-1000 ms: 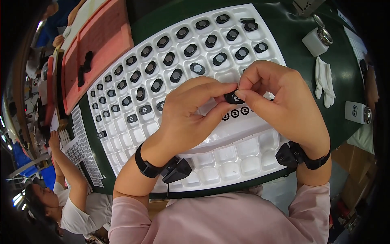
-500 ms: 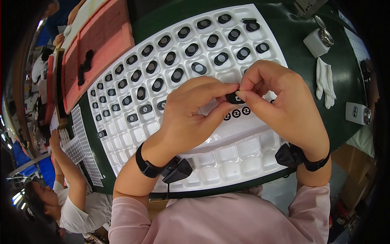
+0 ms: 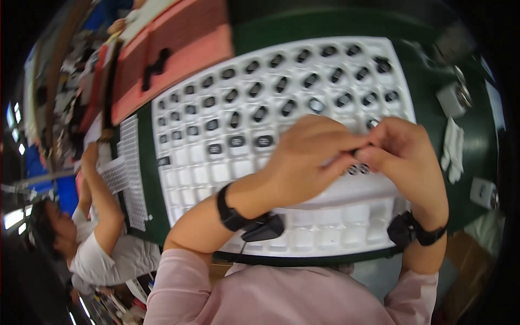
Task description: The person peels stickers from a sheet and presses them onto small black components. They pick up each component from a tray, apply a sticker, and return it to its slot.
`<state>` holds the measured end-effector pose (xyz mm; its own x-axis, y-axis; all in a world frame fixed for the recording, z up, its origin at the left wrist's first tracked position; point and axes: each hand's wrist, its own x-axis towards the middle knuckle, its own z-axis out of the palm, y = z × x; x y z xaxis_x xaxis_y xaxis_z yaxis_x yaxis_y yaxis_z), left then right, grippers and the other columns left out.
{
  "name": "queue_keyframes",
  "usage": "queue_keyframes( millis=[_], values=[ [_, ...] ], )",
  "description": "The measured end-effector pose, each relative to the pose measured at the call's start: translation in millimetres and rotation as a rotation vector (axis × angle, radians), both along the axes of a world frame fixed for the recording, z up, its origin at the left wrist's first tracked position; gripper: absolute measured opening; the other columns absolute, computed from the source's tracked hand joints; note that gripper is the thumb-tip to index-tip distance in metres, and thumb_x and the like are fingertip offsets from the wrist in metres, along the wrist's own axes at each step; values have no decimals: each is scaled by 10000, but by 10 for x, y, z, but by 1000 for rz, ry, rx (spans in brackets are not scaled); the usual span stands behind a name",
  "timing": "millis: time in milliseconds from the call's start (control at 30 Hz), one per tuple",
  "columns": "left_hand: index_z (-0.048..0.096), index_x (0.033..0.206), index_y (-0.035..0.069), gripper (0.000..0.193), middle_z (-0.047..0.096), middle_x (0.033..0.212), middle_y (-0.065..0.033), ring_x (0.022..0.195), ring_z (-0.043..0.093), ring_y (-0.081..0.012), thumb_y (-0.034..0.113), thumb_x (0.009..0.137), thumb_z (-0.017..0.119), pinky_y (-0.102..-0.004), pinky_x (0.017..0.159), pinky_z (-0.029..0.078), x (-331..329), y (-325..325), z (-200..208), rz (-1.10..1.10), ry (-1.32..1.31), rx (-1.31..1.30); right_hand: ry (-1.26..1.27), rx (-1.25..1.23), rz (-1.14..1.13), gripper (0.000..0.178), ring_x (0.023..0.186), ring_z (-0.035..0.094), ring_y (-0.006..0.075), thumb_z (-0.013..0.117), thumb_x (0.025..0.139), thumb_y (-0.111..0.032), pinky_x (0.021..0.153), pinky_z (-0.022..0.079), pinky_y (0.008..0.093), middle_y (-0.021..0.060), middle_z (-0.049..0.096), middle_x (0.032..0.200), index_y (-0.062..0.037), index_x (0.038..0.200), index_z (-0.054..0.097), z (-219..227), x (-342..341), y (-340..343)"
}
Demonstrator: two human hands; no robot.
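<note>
My left hand (image 3: 311,160) and my right hand (image 3: 406,157) meet over a white compartment tray (image 3: 184,216), fingertips pinched together. Between them is a small black oval part (image 3: 354,152), mostly covered by fingers and smeared by motion. Just below the fingertips, a white sheet (image 3: 319,196) with round black stickers (image 3: 358,169) lies over the tray. Rows of similar black oval parts (image 3: 288,107) fill the tray's far compartments. A few in the nearer row, such as one black part (image 3: 264,141), carry a pale mark on top.
Sticker sheets (image 3: 131,173) lie left of the tray, beside a co-worker's arm (image 3: 103,189). A pink foam tray (image 3: 184,43) sits at the far left. On the right are a white bottle with a metal top (image 3: 454,100), white gloves (image 3: 453,149) and another white container (image 3: 482,192).
The whole view has shifted, so the tray and hands appear farther right and lower, with blur. Both hands still pinch the black oval part, which now shows less between the fingers.
</note>
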<state>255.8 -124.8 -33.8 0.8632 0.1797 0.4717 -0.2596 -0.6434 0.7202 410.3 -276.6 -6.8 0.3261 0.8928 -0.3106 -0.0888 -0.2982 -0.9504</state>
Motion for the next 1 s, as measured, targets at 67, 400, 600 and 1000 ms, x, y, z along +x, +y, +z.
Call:
queue_keyframes(
  millis=[67, 400, 600, 1000],
  values=[
    [730, 1106, 57, 357, 711, 932, -82, 815, 663, -257, 23, 758, 802, -373, 718, 504, 7, -21, -61, 24, -45, -18, 53, 53, 8, 88, 691, 566, 50, 713, 878, -4, 598, 451, 209, 17, 653, 797, 13, 911, 632, -12, -17, -15],
    [690, 1074, 87, 337, 673, 864, -39, 806, 646, -271, 20, 754, 771, -390, 750, 496, 3, -50, -153, 187, -109, -20, -66, 186, -136, 214, 802, 621, 87, 692, 822, 89, 660, 491, 248, 45, 676, 903, 37, 1022, 641, -64, -109, 74],
    [608, 1132, 64, 361, 645, 940, -68, 866, 630, -277, -5, 790, 700, -405, 787, 495, 16, -98, -31, 246, 151, -25, -480, 54, -45, 240, 813, 633, 154, 717, 791, 67, 687, 507, 285, 56, 645, 913, 9, 1017, 662, -239, 39, 28],
    [625, 1034, 25, 221, 631, 949, -115, 854, 608, -263, -17, 817, 638, -365, 784, 494, 1, 59, 67, 253, 211, -47, -1032, 81, 57, 251, 834, 618, 302, 778, 756, -14, 723, 511, 359, 119, 589, 950, 0, 995, 703, -264, 48, 120]
  ],
)
